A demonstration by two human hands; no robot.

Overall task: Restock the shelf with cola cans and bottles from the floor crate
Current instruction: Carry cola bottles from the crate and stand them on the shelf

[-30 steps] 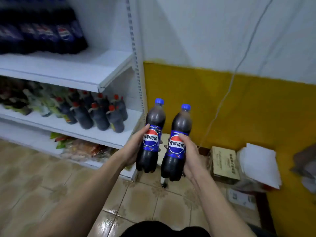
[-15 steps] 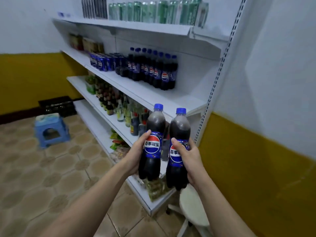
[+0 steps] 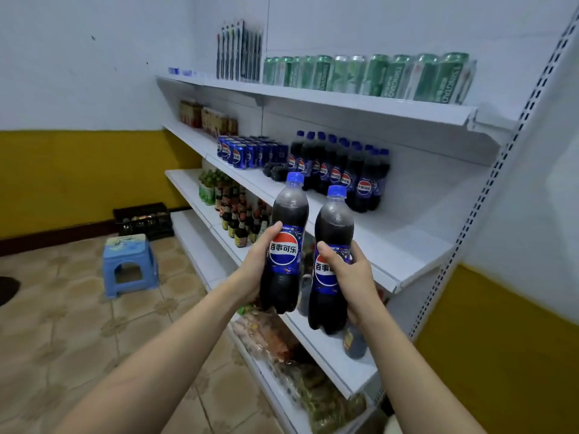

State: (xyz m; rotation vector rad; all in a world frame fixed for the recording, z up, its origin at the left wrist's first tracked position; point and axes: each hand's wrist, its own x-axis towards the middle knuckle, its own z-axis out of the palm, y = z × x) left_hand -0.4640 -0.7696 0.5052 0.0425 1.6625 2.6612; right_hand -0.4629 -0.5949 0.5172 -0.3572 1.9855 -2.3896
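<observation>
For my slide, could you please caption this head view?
Left hand and right hand each grip a blue-capped plastic cola bottle before the white metal shelf.

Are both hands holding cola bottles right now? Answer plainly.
Yes, the left hand grips one cola bottle and the right hand grips another.

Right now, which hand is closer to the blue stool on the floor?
Left. The left hand, holding a bottle, is on the stool's side of the picture, to its right. The right hand, holding the other bottle, is farther right, by the shelf.
</observation>
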